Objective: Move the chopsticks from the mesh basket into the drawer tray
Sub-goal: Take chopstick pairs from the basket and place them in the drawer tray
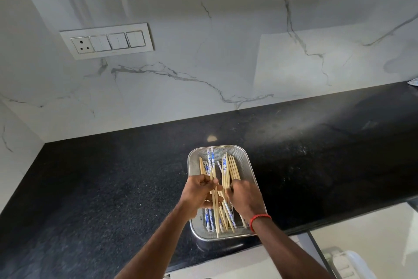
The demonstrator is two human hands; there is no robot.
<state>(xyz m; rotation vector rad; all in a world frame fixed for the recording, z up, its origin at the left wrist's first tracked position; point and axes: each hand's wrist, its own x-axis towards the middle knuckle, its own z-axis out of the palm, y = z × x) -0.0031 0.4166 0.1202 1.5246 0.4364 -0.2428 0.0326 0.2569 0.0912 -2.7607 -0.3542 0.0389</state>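
Wooden and blue-patterned chopsticks (230, 167), jumbled in mesh basket (194, 159)

Both forearms reach forward; left hand (200, 193) and right hand (244, 198) meet close together, fingers (213, 182) curled closed.

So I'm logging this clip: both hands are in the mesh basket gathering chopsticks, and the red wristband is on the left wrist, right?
Not quite. The head view shows the red wristband on the right wrist, not the left. The rest holds: left hand and right hand are both in the mesh basket, gathering chopsticks.
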